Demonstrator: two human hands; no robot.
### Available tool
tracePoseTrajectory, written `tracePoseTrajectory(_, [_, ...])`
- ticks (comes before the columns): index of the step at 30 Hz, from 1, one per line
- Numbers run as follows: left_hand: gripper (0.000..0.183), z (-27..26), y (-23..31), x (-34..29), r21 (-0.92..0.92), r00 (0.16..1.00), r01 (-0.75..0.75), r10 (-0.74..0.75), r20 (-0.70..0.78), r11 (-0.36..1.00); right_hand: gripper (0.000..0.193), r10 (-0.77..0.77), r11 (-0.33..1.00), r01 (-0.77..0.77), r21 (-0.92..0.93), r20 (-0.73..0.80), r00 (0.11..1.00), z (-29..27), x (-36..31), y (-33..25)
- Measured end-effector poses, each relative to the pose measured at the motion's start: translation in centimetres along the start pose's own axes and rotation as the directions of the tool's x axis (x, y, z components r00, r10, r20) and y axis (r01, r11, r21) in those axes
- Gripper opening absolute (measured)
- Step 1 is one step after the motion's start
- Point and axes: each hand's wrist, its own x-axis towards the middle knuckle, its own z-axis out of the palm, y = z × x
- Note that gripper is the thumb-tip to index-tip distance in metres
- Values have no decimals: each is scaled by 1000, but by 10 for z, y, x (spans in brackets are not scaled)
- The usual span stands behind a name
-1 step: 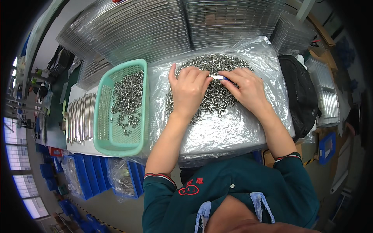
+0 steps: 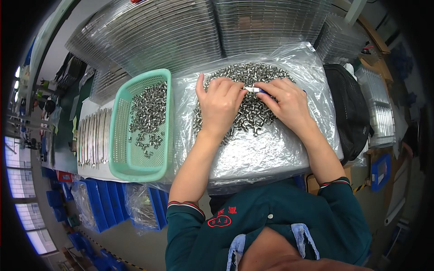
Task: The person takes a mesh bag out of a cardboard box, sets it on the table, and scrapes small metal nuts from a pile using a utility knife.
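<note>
My right hand (image 2: 287, 100) is closed around a slim blue-handled tool (image 2: 254, 90) with a pale, flat front part that points left. The tool's exact kind is hard to make out. Facing it, the thumb and fingers of my left hand (image 2: 220, 106) are pinched at the tool's tip, thumb side raised. What they grip there is small and mostly hidden, perhaps one of the metal pieces. Both hands hover over a spread-out pile of small shiny metal fittings (image 2: 253, 118) lying on clear plastic sheeting (image 2: 266, 160).
Left of the pile stands a mint-green plastic basket (image 2: 115, 149) partly filled with similar fittings. Beyond it lie rows of metal rods (image 2: 94, 140). Tall stacks of clear trays (image 2: 172, 36) line the back. A black bag (image 2: 346, 110) sits at the right; blue bins (image 2: 106, 203) stand below left.
</note>
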Motion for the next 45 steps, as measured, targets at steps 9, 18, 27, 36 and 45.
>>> tracePoseTrajectory(9, [14, 2, 1, -1, -44, 999, 38, -37, 23, 998, 19, -52, 994, 48, -95, -43, 998, 0, 1, 2])
tracePoseTrajectory(18, [16, -2, -1, -1, -582, 847, 531, -406, 343, 616, 18, 166, 899, -85, 430, -154, 974, 1, 3, 1])
tracePoseTrajectory(27, [18, 0, 4, -3, -701, 897, 441, -313, 313, 560, 20, 332, -69, -726, 684, 702, 630, 7, -4, -5])
tracePoseTrajectory(36, [18, 0, 9, -4, -614, 963, 268, -214, 162, 743, 15, 289, -278, -707, 650, 759, 584, 8, -3, -4])
tracePoseTrajectory(45, [27, -2, 9, -2, -627, 960, 279, -232, 159, 727, 24, 255, -242, -706, 666, 745, 616, 7, -2, -3])
